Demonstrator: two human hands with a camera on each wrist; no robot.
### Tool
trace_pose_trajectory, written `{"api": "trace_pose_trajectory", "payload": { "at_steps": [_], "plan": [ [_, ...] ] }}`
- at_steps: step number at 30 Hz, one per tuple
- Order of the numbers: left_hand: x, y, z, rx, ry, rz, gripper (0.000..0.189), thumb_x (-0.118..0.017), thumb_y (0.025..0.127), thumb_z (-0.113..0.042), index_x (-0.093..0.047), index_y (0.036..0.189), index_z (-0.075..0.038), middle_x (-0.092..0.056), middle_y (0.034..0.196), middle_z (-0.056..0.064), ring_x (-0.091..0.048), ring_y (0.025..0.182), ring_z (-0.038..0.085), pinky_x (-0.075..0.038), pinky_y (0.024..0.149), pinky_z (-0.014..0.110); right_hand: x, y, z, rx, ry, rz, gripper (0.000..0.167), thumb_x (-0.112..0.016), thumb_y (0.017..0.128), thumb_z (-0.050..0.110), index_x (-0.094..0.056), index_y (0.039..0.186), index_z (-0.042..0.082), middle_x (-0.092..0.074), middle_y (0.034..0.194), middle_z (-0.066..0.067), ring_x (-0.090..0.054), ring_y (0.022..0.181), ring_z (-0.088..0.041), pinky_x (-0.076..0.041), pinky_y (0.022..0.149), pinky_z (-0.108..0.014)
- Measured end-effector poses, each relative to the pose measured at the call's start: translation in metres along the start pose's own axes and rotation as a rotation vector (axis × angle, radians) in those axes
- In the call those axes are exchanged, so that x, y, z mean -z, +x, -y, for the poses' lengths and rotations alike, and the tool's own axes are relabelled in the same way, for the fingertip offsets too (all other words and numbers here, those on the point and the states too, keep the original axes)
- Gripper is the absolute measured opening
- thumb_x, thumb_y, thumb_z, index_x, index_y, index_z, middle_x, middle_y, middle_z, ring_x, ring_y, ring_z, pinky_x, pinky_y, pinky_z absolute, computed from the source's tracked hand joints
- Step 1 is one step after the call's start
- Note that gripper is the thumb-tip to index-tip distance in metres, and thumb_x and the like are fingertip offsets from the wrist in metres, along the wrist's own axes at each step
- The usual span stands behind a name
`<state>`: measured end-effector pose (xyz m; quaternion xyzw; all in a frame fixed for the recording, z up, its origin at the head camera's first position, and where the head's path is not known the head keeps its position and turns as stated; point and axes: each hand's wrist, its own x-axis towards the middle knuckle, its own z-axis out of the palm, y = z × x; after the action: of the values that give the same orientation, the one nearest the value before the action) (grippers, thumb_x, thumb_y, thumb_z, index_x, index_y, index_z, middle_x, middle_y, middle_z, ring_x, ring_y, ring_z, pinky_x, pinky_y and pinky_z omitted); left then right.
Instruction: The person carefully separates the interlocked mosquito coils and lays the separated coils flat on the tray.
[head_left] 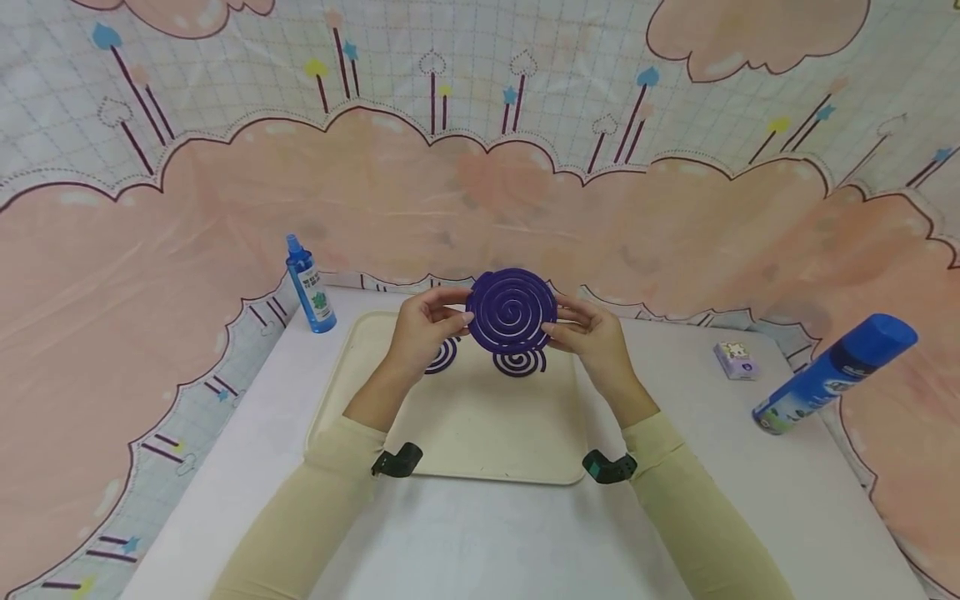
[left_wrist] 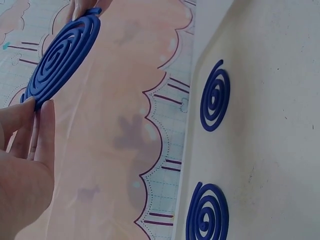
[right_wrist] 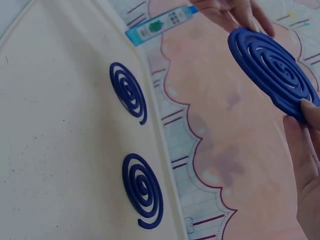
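Both hands hold a dark blue mosquito coil (head_left: pixel 512 310) up above the far part of a cream tray (head_left: pixel 480 433). Its windings lie close together, with narrow gaps between them. My left hand (head_left: pixel 423 329) pinches the left rim between thumb and fingers. On the opposite rim, my right hand (head_left: pixel 596 329) grips in the same way. In the head view the coil's flat face is turned toward me. Two looser spiral coils lie on the tray: a left one (head_left: pixel 442 357), partly hidden by my left hand, and a right one (head_left: pixel 519 363), overlapped by the held coil.
A blue spray bottle (head_left: pixel 311 287) stands at the back left of the white table (head_left: pixel 480 542). To the right are a small purple box (head_left: pixel 736 361) and a tall blue aerosol can (head_left: pixel 828 375). A patterned cloth (head_left: pixel 450 200) hangs behind the table.
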<state>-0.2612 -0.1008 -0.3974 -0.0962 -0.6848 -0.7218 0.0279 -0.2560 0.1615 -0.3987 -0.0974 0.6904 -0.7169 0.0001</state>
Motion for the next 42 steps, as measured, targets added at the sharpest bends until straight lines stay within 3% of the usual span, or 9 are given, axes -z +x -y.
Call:
{"api": "trace_pose_trajectory", "payload": {
  "at_steps": [17, 35, 42],
  "plan": [
    [-0.0040, -0.0029, 0.0026, 0.043, -0.016, -0.015, 0.036, -0.068, 0.092, 0.006, -0.065, 0.128, 0.002, -0.074, 0.112, 0.006, -0.070, 0.081, 0.003, -0.065, 0.075, 0.023, 0.0007, -0.0037, -0.0090, 0.001, -0.041, -0.047, 0.049, -0.072, 0.090, -0.005, -0.056, 0.137, -0.005, -0.071, 0.108, 0.011, -0.075, 0.094, -0.003, -0.064, 0.082, -0.026],
    [-0.0054, -0.0019, 0.0053, 0.061, -0.027, -0.030, 0.035, -0.068, 0.093, 0.005, -0.065, 0.128, 0.001, -0.074, 0.110, 0.004, -0.070, 0.081, 0.003, -0.065, 0.075, 0.023, -0.0014, -0.0046, -0.0104, 0.037, -0.015, -0.082, 0.041, -0.073, 0.089, -0.004, -0.061, 0.128, -0.008, -0.071, 0.107, 0.010, -0.072, 0.101, -0.009, -0.064, 0.081, -0.026],
    [-0.0040, -0.0028, 0.0066, 0.053, -0.046, -0.015, 0.036, -0.067, 0.093, 0.005, -0.064, 0.129, 0.003, -0.073, 0.108, 0.002, -0.070, 0.082, 0.003, -0.064, 0.075, 0.023, -0.0020, -0.0042, -0.0101, 0.059, -0.048, -0.087, 0.041, -0.073, 0.090, -0.002, -0.061, 0.128, -0.011, -0.071, 0.101, 0.011, -0.072, 0.092, -0.003, -0.064, 0.077, -0.024]
  ]
}}
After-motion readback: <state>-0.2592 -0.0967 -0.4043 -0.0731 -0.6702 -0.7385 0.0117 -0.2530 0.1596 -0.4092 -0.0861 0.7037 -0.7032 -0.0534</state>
